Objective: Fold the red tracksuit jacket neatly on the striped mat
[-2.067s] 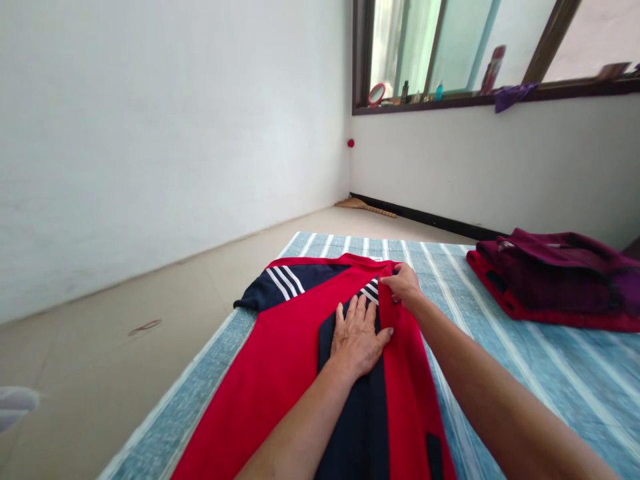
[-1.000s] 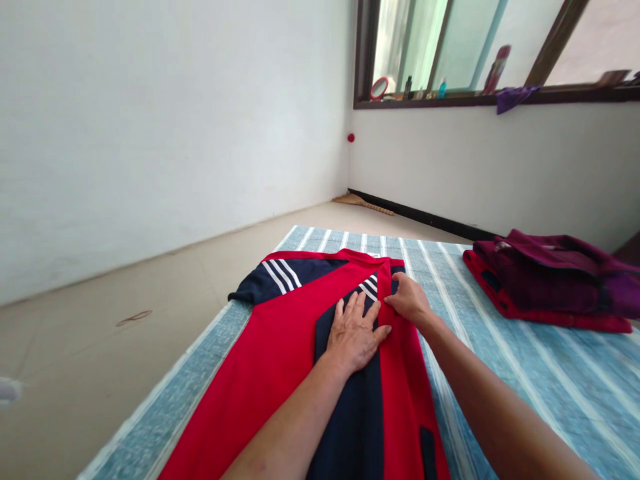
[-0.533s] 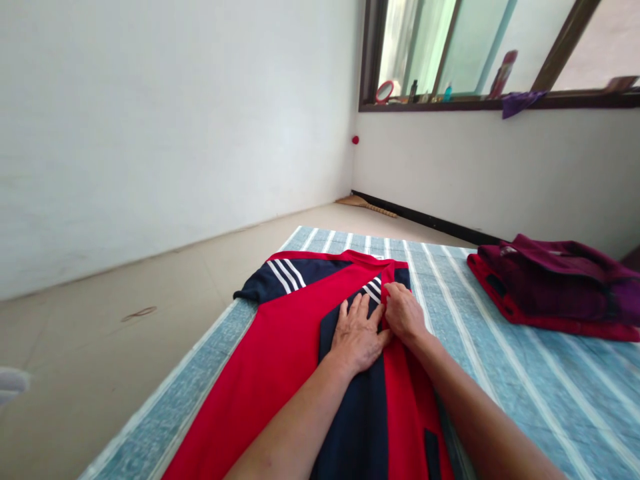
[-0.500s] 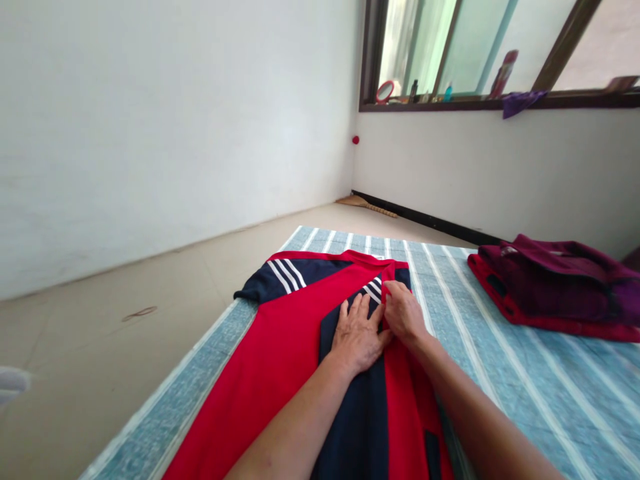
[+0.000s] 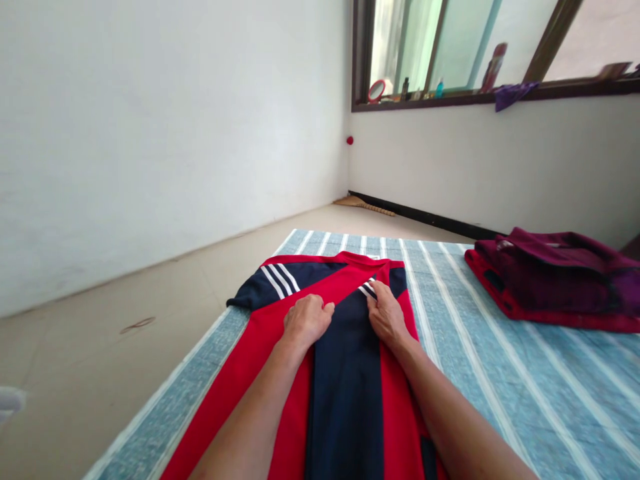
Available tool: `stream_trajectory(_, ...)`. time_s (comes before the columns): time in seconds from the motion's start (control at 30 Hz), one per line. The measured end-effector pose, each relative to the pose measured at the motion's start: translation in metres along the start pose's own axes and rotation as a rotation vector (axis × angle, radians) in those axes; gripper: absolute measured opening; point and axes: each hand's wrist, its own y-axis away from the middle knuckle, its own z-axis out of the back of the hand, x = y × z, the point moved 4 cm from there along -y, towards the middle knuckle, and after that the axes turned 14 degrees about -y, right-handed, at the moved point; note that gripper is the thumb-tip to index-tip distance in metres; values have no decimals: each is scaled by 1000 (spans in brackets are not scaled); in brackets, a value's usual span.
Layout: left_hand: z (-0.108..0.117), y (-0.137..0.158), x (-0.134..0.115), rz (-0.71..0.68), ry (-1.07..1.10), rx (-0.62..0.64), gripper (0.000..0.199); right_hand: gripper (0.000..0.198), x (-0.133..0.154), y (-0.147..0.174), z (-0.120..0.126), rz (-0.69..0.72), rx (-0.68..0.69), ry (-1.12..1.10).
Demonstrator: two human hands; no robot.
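Observation:
A red and navy track jacket (image 5: 277,360) with white stripes at the shoulders lies flat on the blue striped sheet (image 5: 465,333). One navy sleeve (image 5: 347,387) is folded in and runs lengthwise down its middle. My left hand (image 5: 307,320), fingers curled and thumb pressed in, grips the cloth at the left edge of this sleeve. On the sleeve's other side, close to the white stripes, my right hand (image 5: 387,315) is closed on the cloth, its fingertips partly hidden. The jacket's collar (image 5: 350,259) points away from me.
Folded maroon and red clothes (image 5: 555,280) are stacked on the sheet at the right. Beyond the sheet's left edge is the tiled floor (image 5: 150,373), with a thin loop (image 5: 137,325) on it. Bottles and a small round mirror (image 5: 376,91) stand on the windowsill.
My left hand has lifted from lying flat on the sleeve, shifted left and curled onto its edge. My right hand has moved slightly left and down. The sleeve now lies more centrally.

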Motion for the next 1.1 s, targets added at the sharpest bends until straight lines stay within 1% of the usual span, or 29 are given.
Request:
stream_trajectory(0.17,-5,-3,3,-56,126,32,40,29,1,0,-1,-2,-16,-4)
stream_trajectory(0.23,-7,-2,3,-78,208,35,42,31,1,1,-1,11,-27,3)
stream_trajectory(0.37,-10,-2,0,-121,510,-9,33,31,1,1,-1,23,-25,20)
stream_trajectory(0.47,-11,-3,-2,-106,624,-33,25,32,2,1,-1,17,-25,38)
stream_trajectory(0.57,-15,-2,-6,-80,818,66,21,31,3,1,0,22,-27,55)
stream_trajectory(0.63,-19,-2,-8,-43,948,136,29,30,4,1,0,29,-29,62)
stream_trajectory(0.7,-22,-2,-9,-4,999,155,33,30,4,1,0,32,-32,70)
stream_trajectory(0.77,-24,-4,-9,-2,981,137,31,30,4,1,0,31,-30,76)
stream_trajectory(0.83,-25,-7,-9,-44,905,103,29,30,3,1,-1,31,-28,77)
stream_trajectory(0.9,-23,-10,-10,-136,732,34,25,29,3,0,0,31,-25,73)
stream_trajectory(1.0,-19,-13,-13,-250,482,-62,13,29,4,0,0,31,-17,63)
stream_trajectory(1.1,-17,-12,-14,-263,429,-80,9,29,4,-1,-1,32,-6,58)
